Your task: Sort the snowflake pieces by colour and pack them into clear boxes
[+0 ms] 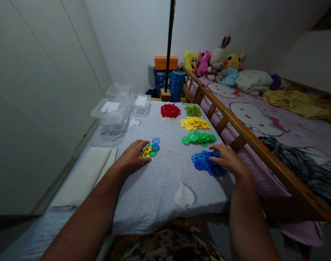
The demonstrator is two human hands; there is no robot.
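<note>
My left hand (135,154) rests at the left side of a small mixed pile of plastic snowflake discs (152,152), yellow, green and blue. Its thumb and fingers are apart around the near edge of that pile. One pale blue disc (156,140) lies just beyond it. Over the right part of a heap of dark blue snowflake discs (202,159) is my right hand (225,157), thumb and fingers spread. Behind that heap lie a green heap (199,137), a yellow heap (195,123), a light green heap (193,110) and a red heap (170,110).
Clear plastic containers (112,110) stand at the table's back left, with folded cream cloth (85,174) nearer me. A wooden bed rail (252,145) runs along the right edge. At the far end stand a black pole (169,47) and a blue foam roller (178,86).
</note>
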